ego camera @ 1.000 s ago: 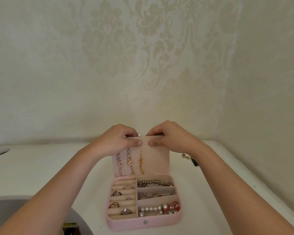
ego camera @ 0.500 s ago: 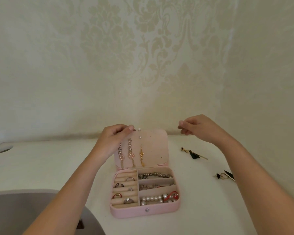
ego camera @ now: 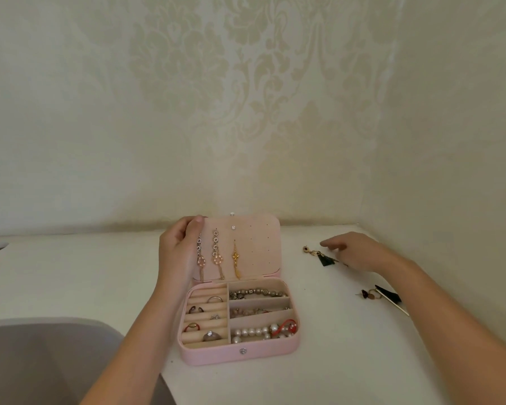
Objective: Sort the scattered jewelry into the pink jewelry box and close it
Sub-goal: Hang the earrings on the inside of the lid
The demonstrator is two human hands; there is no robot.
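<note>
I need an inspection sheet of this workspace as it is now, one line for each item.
Surface: white table.
Job's things: pink jewelry box open, lid upright; one black tassel earring and a second earring lie outside, on its right.
Clutter: grey object at lower left, unidentified.
Hands: left hand grips the lid's left edge; right hand open beside the black tassel earring, contact unclear.
Cables: nothing seen.
Surroundings: patterned cream wallpaper.

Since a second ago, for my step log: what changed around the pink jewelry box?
The right hand let go of the pink box's raised lid and moved right, down to the black tassel earring on the white table, not gripping it. The left hand still holds the lid; stored jewelry unchanged.
</note>
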